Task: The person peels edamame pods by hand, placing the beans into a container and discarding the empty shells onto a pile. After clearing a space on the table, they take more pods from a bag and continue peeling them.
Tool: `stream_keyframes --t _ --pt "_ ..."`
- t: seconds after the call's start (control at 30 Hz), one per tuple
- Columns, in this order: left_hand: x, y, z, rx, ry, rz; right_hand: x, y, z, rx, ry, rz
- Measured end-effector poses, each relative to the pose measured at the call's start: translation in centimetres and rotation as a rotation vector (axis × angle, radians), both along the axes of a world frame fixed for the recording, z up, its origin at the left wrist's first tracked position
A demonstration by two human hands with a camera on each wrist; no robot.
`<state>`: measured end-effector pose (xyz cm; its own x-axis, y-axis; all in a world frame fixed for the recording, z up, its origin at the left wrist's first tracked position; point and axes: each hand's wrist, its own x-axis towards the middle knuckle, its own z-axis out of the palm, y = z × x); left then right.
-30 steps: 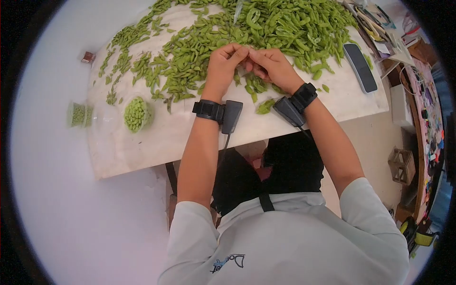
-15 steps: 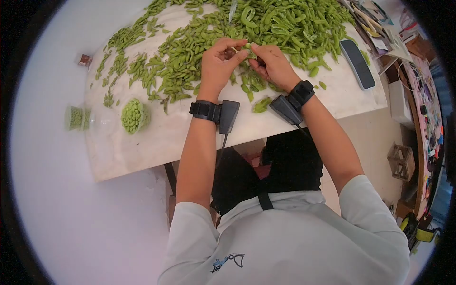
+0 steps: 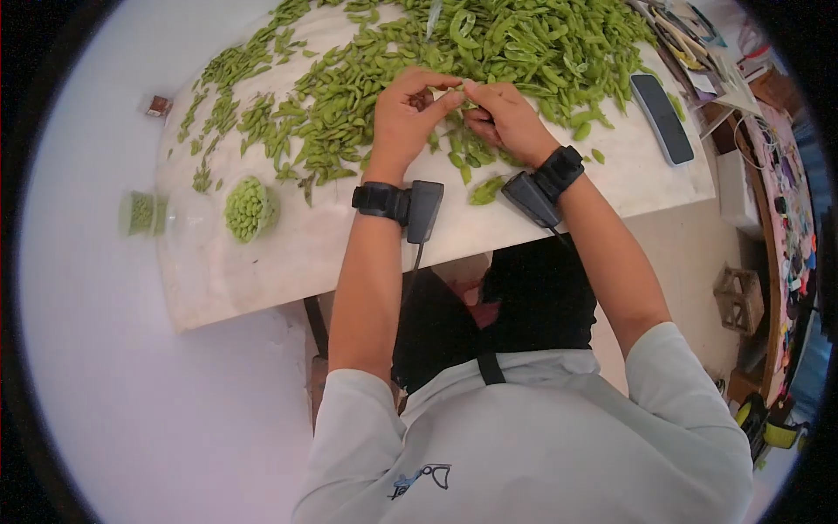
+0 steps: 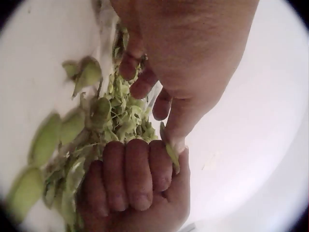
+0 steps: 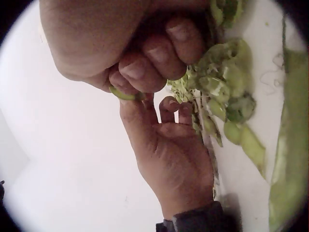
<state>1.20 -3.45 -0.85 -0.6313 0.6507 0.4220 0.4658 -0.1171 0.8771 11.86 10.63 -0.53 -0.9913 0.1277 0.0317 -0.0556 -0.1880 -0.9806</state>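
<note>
A green soybean pod is pinched between the fingertips of both hands, above the table. My left hand holds one end of it with thumb and index finger; its other fingers are loosely bent. My right hand grips the pod with thumb and index finger, the remaining fingers curled into the palm, as the left wrist view shows. In the right wrist view, only a short green curve of the pod shows between the hands. Beneath and beyond them lies a broad spread of pods.
A clear cup of shelled green beans stands to the left. At the far left edge is another clear container with green contents. A phone lies on the right of the white table. Heaped bright pods cover the back.
The fingertips were pressed close together over the pod a second ago. The left hand has since spread wider, with its index finger reaching over to the right fingertips.
</note>
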Motion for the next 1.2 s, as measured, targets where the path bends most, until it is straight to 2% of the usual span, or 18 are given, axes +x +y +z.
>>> stream_keyframes --t 0.07,0.17,0.27,0.37,0.47,0.53,0.67,0.73,0.87,0.97,1.2 --pt "0.3 -0.1 0.6 -0.011 0.115 0.045 -0.1 -0.1 0.1 -0.008 -0.001 0.007" --pt "0.2 -0.1 0.3 -0.01 0.093 0.041 0.0 0.1 0.0 -0.026 -0.002 0.016" --pt "0.1 0.5 -0.5 0.07 -0.129 -0.028 -0.1 -0.1 0.0 -0.02 0.006 0.008" --pt "-0.1 0.4 -0.6 0.023 -0.122 -0.028 -0.3 0.1 -0.4 0.027 0.007 -0.005" --pt "0.2 0.7 -0.4 0.063 -0.219 0.027 -0.2 -0.1 -0.2 0.063 0.0 -0.009" --pt "-0.1 -0.2 0.4 0.13 -0.182 0.087 -0.4 -0.2 -0.2 0.131 0.024 -0.04" --pt "0.6 -4.8 3.6 0.226 -0.097 0.248 -0.1 -0.2 0.2 0.035 -0.031 -0.024" --pt "1.2 -8.9 4.9 0.048 -0.051 0.447 -0.1 -0.3 0.3 0.013 -0.047 -0.033" --pt "0.0 -18.3 4.4 -0.082 0.176 0.692 -0.3 -0.5 0.0 0.17 0.02 -0.031" --pt "0.3 -23.4 5.4 -0.415 0.175 0.956 -0.3 -0.6 0.2 0.148 0.006 -0.026" --pt "-0.3 -26.7 4.2 -0.585 0.413 1.012 -0.4 -0.4 -0.1 0.117 -0.029 -0.042"
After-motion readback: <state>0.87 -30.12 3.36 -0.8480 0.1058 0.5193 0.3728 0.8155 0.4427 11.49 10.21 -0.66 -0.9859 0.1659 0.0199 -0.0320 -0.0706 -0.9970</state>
